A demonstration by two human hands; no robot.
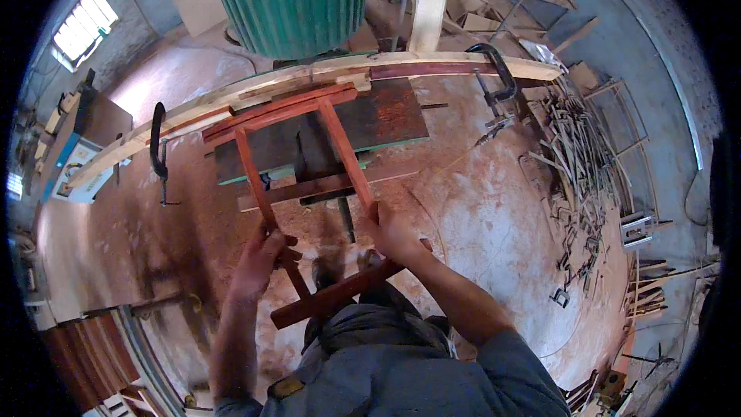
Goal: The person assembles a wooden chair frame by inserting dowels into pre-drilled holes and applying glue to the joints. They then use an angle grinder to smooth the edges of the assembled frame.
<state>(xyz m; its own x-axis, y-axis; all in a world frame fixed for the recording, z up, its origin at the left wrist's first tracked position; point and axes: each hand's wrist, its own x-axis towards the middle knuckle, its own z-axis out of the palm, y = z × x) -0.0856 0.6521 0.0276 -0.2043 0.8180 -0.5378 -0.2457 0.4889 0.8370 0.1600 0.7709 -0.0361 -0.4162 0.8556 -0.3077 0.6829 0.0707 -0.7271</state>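
Both hands hold a reddish-brown wooden frame (343,147) made of two long rails joined by crosspieces at the far and near ends. My left hand (261,257) is closed round the left rail. My right hand (392,235) grips the right rail, a little above the near crosspiece, which is close to my waist. The frame's far end reaches over a dark metal machine table (403,112), up against a long pale wooden board (285,77). Beneath the rails a brown wooden bar (340,184) runs across the table's near side.
A green ribbed motor housing (289,4) stands behind the board. Black clamps, one left (157,147) and one right (503,77), sit on the board. Metal clamps and scrap pile up (575,154) at the right. Planks (89,355) lie lower left. Reddish dust covers the floor (494,247).
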